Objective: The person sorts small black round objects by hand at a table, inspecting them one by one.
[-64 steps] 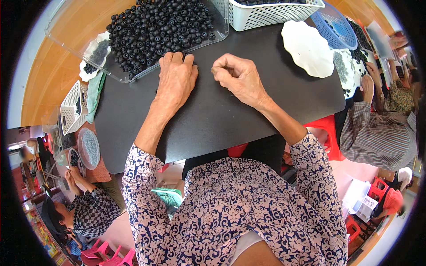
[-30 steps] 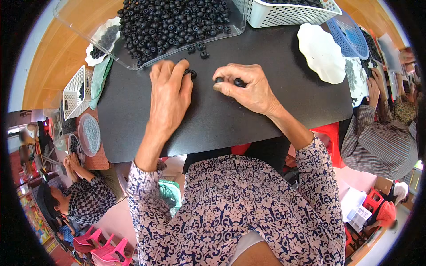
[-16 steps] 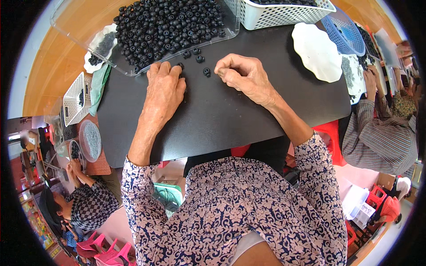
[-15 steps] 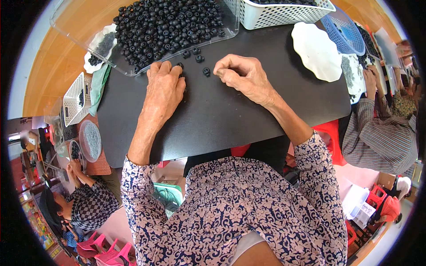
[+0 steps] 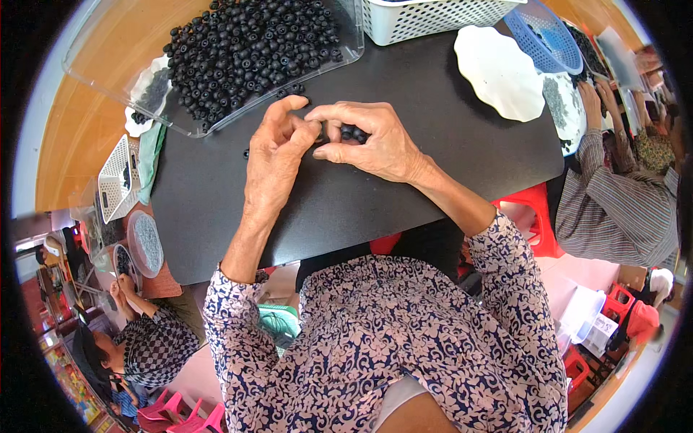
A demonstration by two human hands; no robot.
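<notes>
My left hand (image 5: 276,148) and my right hand (image 5: 382,141) meet above the dark table, just below the clear tray. Between their fingertips is a small black round part (image 5: 323,133), mostly hidden by the fingers. My left thumb and a finger pinch at it from the left. My right thumb and fingers curl round from the right, with more black round parts (image 5: 354,133) showing in the bend of the fingers. Loose black parts (image 5: 294,90) lie beyond my left fingers. A single one (image 5: 246,154) rests left of my left wrist.
A clear plastic tray (image 5: 238,119) heaped with black round parts stands at the far left. Beyond my right hand are a white perforated basket (image 5: 440,20), a white wavy-edged plate (image 5: 498,72) and a blue basket (image 5: 545,36). Co-workers sit on both sides; a red stool (image 5: 530,216) stands at right.
My hands have come together; the left has risen off the table and moved right. Black parts now show in my right fingers. The whole view has shifted a little.
</notes>
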